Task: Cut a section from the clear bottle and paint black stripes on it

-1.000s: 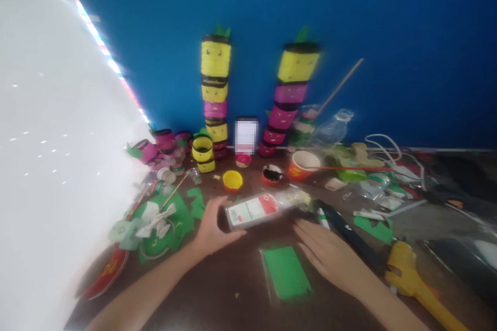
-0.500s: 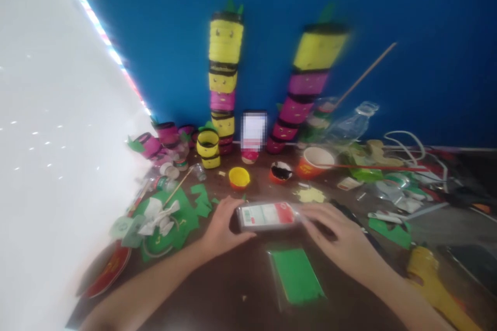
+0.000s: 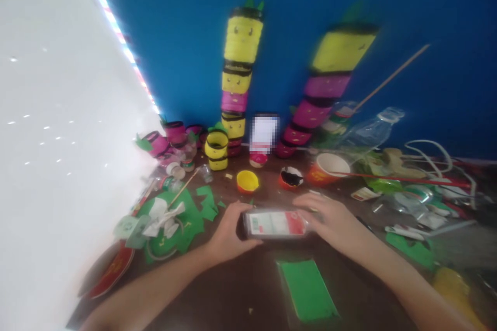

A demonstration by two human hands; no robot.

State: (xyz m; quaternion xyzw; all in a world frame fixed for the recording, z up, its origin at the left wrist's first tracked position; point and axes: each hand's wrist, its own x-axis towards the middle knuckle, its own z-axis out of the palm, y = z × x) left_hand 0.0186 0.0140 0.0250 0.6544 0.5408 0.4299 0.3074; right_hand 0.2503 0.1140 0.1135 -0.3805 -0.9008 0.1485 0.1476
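A labelled plastic bottle [image 3: 276,223] lies sideways between my hands, its wrap white, green and red. My left hand [image 3: 232,232] is curved around the left end, thumb below and fingers above. At the right end, the fingers of my right hand [image 3: 328,217] close on the bottle; their tips are blurred. Closer to me, a green sheet stack in a clear sleeve [image 3: 308,289] lies flat on the brown table [image 3: 217,300]. Beyond the bottle stand a yellow paint cup [image 3: 247,181] and a dark paint cup [image 3: 291,178].
Painted bottle towers [image 3: 235,83] lean at the blue wall, with a pixelated screen [image 3: 264,132] between them. Green scraps [image 3: 190,212] and a red bowl [image 3: 112,271] lie left. At right are a paper cup [image 3: 330,168], a clear bottle [image 3: 370,129] and a yellow glue gun [image 3: 452,287].
The view has shifted, so everything sits further right. My right hand has moved higher over the bottle's right end. My left hand keeps its hold.
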